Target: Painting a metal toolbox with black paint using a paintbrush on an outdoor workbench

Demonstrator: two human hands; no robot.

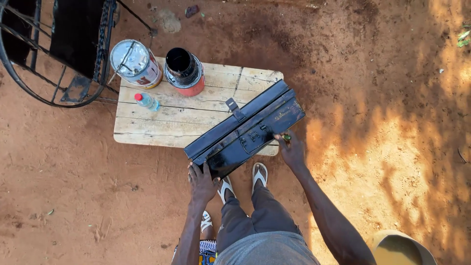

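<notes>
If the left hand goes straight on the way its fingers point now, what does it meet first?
The left hand already touches the black metal box at its near corner, so it meets that first. Beyond the box lies the wooden table, though depth is unclear.

Both arms stretched fwd & down, left hand (202, 180) fingers curled in grip, right hand (292, 149) fingers pinched shut.

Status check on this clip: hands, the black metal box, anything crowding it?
Left hand grips near corner of black metal box; right hand on its front edge. Box closed, overhanging wooden table. Two cans and small bottle stand apart.
</notes>
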